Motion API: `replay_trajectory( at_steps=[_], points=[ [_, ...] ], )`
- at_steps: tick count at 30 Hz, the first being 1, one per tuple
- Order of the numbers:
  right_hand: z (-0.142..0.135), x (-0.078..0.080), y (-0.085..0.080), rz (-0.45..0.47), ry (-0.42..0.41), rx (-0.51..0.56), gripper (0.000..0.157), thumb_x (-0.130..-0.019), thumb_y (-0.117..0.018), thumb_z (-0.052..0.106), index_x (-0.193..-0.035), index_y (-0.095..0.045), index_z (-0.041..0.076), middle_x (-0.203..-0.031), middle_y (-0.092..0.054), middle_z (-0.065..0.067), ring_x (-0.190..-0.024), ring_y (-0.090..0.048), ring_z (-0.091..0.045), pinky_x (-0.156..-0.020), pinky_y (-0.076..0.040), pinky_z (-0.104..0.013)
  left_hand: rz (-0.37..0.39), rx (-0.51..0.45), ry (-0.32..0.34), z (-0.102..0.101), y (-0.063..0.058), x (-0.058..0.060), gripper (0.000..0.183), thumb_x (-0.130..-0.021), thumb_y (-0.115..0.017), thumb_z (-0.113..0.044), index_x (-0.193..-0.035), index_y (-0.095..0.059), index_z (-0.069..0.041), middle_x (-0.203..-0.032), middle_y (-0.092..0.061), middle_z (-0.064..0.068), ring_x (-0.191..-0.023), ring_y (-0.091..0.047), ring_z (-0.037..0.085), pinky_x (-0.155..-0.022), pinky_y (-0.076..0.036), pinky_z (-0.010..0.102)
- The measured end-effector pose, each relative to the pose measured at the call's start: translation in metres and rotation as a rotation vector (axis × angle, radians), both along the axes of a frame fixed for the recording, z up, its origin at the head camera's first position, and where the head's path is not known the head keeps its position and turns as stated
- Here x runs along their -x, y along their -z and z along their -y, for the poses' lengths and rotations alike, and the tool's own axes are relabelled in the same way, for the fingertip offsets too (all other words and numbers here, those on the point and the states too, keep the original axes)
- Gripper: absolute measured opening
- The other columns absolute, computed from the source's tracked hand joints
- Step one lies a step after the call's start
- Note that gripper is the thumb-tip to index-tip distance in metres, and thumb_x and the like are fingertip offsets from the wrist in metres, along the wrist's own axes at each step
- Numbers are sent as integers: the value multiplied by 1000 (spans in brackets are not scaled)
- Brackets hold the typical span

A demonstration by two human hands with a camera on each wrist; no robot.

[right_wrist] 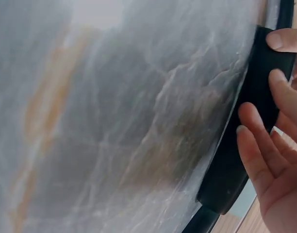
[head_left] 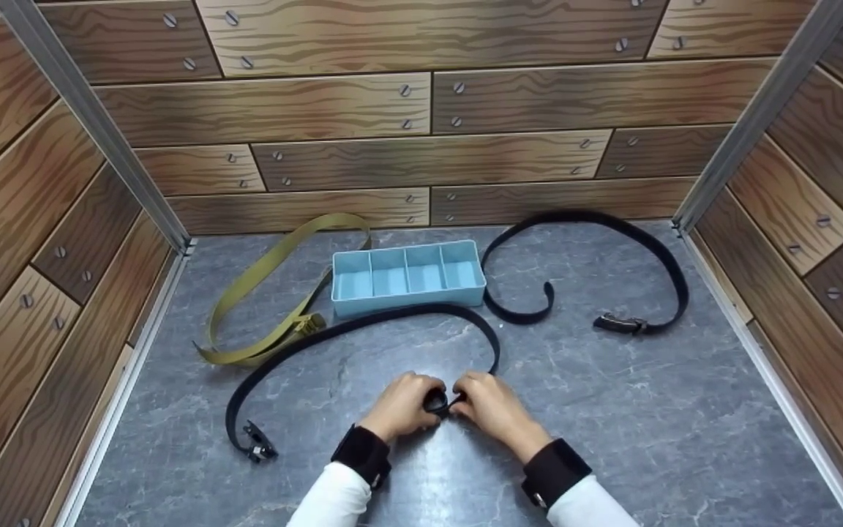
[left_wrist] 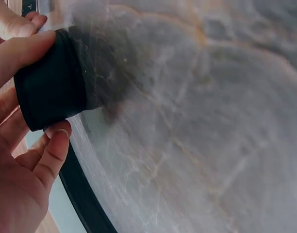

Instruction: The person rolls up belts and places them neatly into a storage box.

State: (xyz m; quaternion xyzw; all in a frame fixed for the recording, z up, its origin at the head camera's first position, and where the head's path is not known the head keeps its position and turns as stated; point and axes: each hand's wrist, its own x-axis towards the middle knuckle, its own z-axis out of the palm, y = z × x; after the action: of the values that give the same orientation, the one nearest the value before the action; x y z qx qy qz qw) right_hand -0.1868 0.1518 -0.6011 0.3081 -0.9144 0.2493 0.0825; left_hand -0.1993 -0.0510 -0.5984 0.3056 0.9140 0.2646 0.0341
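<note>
Olive belt (head_left: 260, 300) — far left on the counter (head_left: 612, 410), loose, unrolled. Near black belt (head_left: 363, 326) — arcs from its buckle at lower left to the middle, where left hand (head_left: 401, 405) and right hand (head_left: 493, 410) both pinch its free end; rolling looks barely begun, only a first small coil. Blue tray (head_left: 407, 274) — four compartments, all bare. Second black belt (head_left: 597, 256) — right, loose, untouched. Head view alone shows tray and other belts; the wrist views show thumb and fingers (left_wrist: 51, 155) clamping the black coil, which the head view hides.
</note>
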Motion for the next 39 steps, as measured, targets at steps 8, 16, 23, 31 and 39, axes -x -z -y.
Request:
replay_trajectory(
  at_steps=[8,16,23,31,39],
  points=[
    [2,-3,-5,33,-99,-59,28,-87,-74,16,-114,-72,15,-99,-66,-1,-83,-65,-18,-71,-53,-34,67,-31,-82,0,0,-3,43,-70,-85,-16,-108,-66,-10,-94,-66,0,-83,-57,16,-74,-48,31],
    [16,-4,-6,-77,-1,-155,9,-80,-79,23,-88,-77,20,-83,-66,3,-68,-64,-21,-56,-50,-37,130,-66,-80,5,-6,-5,51,-74,-84,-18,-119,-64,-2,-108,-66,11,-97,-61,24,-87,-50,38],
    [31,-13,-7,-70,160,-174,8,-76,-82,28,-76,-76,23,-68,-62,4,-57,-61,-26,-45,-43,-40,316,-82,-335,7,-22,-8,27,-98,-58,-20,-99,-65,6,-89,-68,20,-82,-68,32,-79,-53,42],
    [29,-10,-9,-10,58,-114,4,-80,-79,23,-79,-76,21,-69,-64,1,-60,-63,-23,-49,-47,-37,363,-153,-547,-12,-17,-7,20,-84,-71,-8,-68,-61,-2,-50,-58,5,-38,-58,13,-47,-51,27],
    [4,2,-14,7,-178,-207,14,-79,-80,23,-92,-76,18,-83,-60,4,-66,-58,-13,-57,-47,-30,189,50,-318,-12,-17,6,4,-80,-74,-8,-80,-78,-9,-79,-72,2,-75,-65,23,-70,-51,35]
  ],
)
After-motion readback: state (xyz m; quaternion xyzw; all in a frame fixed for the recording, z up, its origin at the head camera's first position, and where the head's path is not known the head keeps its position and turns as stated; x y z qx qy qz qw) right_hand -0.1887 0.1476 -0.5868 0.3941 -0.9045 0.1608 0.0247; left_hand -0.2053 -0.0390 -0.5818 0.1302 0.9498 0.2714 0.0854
